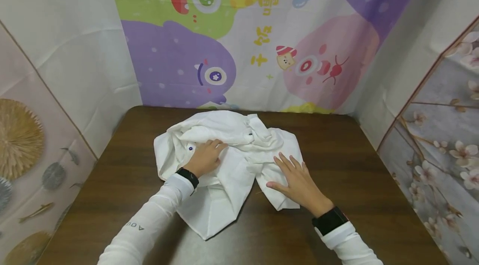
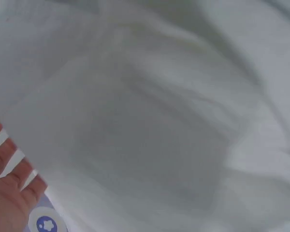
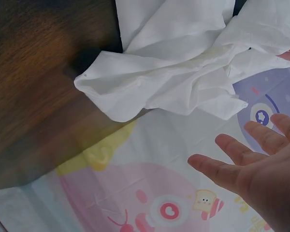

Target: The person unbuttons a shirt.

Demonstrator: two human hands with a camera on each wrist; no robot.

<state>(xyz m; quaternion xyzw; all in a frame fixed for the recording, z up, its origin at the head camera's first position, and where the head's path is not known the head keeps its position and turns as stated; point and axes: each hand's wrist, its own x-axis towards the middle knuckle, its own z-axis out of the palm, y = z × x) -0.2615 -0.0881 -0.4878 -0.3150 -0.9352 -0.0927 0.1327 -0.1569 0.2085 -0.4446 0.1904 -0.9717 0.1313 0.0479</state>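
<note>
A crumpled white shirt (image 1: pixel 233 165) with small dark buttons lies in loose folds in the middle of the head view. Over its left part is my left hand (image 1: pixel 207 157), fingers reaching toward the middle of the cloth. White fabric (image 2: pixel 135 125) fills most of the left wrist view, with the fingers of the left hand (image 2: pixel 12 179) extended at its edge. My right hand (image 1: pixel 299 179) spreads its fingers over the shirt's right part. In the right wrist view those fingers (image 3: pixel 232 169) are straight, apart from the bunched shirt (image 3: pixel 179 72), with nothing between them.
The shirt lies on a dark brown wooden table (image 1: pixel 337 152) with rounded far corners. Behind it hangs a curtain (image 1: pixel 254 86) printed with cartoon monsters. Patterned panels (image 1: pixel 441 144) stand on both sides. Each wrist wears a black band (image 1: pixel 331 220).
</note>
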